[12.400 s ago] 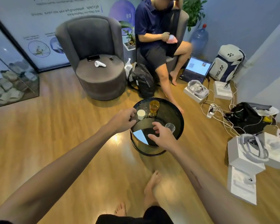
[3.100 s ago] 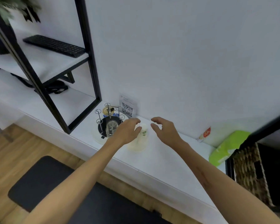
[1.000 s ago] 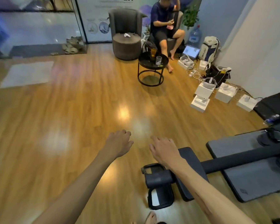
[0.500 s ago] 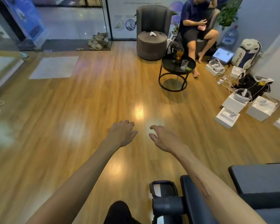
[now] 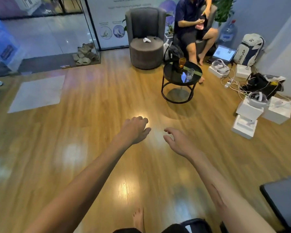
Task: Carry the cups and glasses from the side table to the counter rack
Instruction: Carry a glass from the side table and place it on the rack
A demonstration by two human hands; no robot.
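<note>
A round black side table stands on the wooden floor ahead and to the right. On it are an amber glass at the back and a clear glass toward the right. My left hand and my right hand are stretched out in front of me over the floor, well short of the table. Both hold nothing, with fingers loosely apart. The counter rack is out of view.
A grey armchair stands behind the table, and a seated person is to its right. White boxes, cables and bags litter the floor at right. A dark mat lies at lower right, a glass partition at left.
The side table and chairs have come closer and larger in view as I walk toward them. My empty hands stay out in front. The dark equipment at my feet has slipped mostly out of frame.
</note>
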